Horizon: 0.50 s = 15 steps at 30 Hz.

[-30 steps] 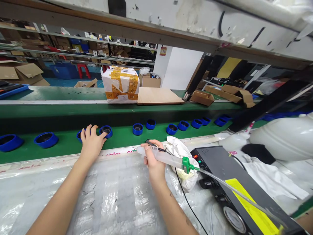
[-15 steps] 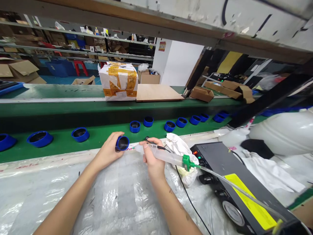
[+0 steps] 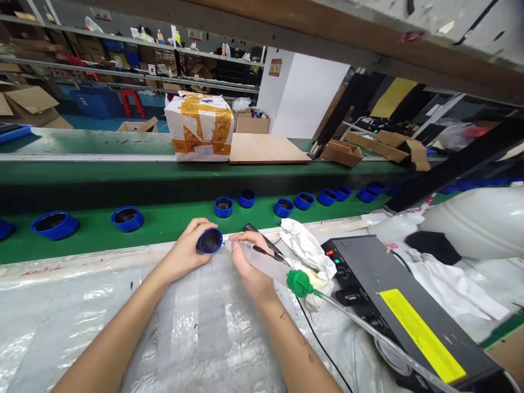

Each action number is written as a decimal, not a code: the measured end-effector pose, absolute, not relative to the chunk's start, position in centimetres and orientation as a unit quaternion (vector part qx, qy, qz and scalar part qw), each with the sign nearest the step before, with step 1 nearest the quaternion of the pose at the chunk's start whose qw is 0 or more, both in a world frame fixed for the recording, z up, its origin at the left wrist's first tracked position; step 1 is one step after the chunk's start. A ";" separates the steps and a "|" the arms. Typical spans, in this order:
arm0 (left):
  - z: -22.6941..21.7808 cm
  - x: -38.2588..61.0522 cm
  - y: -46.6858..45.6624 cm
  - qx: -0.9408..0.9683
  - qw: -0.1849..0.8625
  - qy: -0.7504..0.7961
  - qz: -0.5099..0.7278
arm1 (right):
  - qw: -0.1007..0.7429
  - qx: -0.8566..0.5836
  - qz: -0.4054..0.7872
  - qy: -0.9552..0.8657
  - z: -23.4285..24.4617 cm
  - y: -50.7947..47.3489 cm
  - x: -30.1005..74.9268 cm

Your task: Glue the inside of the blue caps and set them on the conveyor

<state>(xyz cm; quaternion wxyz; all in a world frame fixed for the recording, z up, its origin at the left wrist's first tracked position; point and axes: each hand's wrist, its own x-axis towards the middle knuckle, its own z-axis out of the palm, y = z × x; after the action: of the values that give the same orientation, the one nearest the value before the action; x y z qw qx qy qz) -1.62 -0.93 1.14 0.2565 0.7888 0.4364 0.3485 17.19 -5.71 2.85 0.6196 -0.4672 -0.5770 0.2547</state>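
Note:
My left hand (image 3: 189, 250) is closed round a blue ring-shaped cup (image 3: 210, 240) with a dark inside, its opening tilted toward me. In my right hand (image 3: 252, 263) is a translucent glue dispensing syringe (image 3: 268, 268) with a green cap (image 3: 300, 283) and a clear air hose (image 3: 368, 327). Its tip reaches the right rim of the cup; whether it touches cannot be made out. A black pen-like tool (image 3: 264, 240) lies just behind my right hand, partly hidden.
Several blue cups (image 3: 127, 219) stand along the green belt (image 3: 176, 218). To the right are a crumpled white cloth (image 3: 307, 251), a dark dispenser box (image 3: 393, 295) and a large white container (image 3: 483, 224). Plastic sheeting (image 3: 184, 338) covers the bench. A taped carton (image 3: 199, 128) sits behind.
The syringe tip has come closer to the cup and now meets its rim. The cup has shifted slightly right and faces me more. The belt's cups appear a little further left.

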 end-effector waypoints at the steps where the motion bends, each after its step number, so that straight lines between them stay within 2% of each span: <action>1: 1.1 -1.6 -0.9 0.789 0.260 0.435 0.348 | 0.619 -0.463 0.257 -0.580 2.8 -5.7 17.2; 15: 0.9 -1.8 -0.8 0.795 0.254 0.423 0.353 | 0.599 -0.467 0.263 -0.595 2.8 -5.9 17.3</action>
<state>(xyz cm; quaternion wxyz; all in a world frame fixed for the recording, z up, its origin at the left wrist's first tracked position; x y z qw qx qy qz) -1.85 -0.79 0.85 0.2542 0.7949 0.4231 0.3528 17.32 -5.87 2.76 0.5986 -0.4671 -0.5953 0.2630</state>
